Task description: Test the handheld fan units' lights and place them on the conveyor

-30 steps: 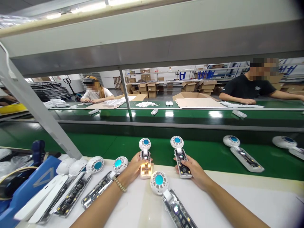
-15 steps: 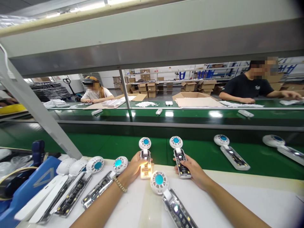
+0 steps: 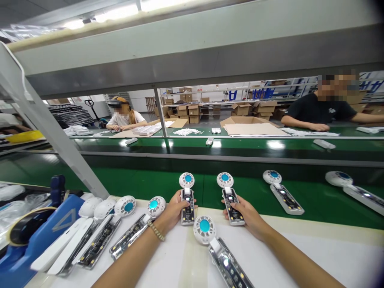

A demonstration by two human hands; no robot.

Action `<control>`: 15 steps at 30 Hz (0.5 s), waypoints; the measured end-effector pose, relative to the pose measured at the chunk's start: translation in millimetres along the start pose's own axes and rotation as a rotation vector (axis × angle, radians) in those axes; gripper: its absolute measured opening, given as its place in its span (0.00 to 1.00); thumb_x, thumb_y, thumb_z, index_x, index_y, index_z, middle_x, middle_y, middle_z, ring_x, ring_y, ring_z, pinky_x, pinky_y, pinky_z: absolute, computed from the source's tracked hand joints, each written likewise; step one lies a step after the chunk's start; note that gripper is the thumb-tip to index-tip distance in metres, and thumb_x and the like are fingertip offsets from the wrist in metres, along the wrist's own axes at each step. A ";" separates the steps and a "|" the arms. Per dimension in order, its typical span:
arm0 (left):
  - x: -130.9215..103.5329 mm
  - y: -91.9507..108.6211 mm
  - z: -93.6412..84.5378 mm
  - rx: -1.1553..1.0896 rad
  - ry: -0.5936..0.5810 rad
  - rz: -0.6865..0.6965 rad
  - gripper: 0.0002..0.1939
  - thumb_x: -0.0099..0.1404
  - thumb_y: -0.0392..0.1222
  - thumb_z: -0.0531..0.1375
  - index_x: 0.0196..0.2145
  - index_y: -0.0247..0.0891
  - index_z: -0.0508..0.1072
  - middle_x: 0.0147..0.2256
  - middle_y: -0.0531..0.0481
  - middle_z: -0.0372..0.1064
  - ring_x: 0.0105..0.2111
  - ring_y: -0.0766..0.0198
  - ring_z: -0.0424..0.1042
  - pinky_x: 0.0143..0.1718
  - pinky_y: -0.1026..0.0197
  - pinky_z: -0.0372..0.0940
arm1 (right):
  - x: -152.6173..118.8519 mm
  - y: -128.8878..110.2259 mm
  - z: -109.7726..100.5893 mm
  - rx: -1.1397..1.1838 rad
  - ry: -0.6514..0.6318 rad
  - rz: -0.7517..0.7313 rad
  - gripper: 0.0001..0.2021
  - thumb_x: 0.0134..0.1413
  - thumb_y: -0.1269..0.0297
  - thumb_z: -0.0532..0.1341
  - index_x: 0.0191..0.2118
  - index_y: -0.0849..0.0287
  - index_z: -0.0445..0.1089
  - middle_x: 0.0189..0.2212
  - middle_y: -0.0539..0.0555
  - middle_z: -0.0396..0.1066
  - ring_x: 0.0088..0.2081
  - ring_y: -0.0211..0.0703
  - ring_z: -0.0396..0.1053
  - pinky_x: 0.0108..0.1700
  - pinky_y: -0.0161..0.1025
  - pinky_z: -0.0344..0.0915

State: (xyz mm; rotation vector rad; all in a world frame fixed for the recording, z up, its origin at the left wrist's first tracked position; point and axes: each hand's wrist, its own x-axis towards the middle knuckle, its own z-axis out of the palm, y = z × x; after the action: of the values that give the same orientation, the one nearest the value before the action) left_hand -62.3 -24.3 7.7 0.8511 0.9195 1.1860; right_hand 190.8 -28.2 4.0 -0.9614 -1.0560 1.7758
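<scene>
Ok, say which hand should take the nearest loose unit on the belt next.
Probably the right hand: the loose unit lies to its right, while the left hand is farther off. Both hands are occupied, though.

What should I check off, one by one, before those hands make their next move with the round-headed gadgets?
1. Left hand has a grip on its round-headed gadget: ok.
2. Right hand has a grip on its matching gadget: ok.
3. The two held gadgets are apart, not bumping: ok.
4. Bench is free between the forearms: not ok, a third gadget lies there.
5. Yellow glow from the left hand's gadget: not ok, none shows.
6. Backs of the held gadgets are fine: cannot tell, they're hidden.
</scene>
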 end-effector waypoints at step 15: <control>-5.2 3.5 1.3 0.020 -0.054 -0.016 0.27 0.43 0.29 0.67 0.42 0.35 0.63 0.39 0.43 0.68 0.38 0.55 0.71 0.44 0.52 0.63 | 1.9 2.4 -3.9 -0.068 -0.048 -0.055 0.23 0.45 0.52 0.63 0.45 0.58 0.62 0.29 0.54 0.72 0.32 0.45 0.70 0.35 0.40 0.62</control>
State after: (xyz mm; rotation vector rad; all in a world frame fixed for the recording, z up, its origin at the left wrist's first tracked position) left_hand -63.1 -28.9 12.1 0.8858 0.8946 1.1362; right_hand 193.1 -26.1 0.1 -0.9260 -1.1683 1.7353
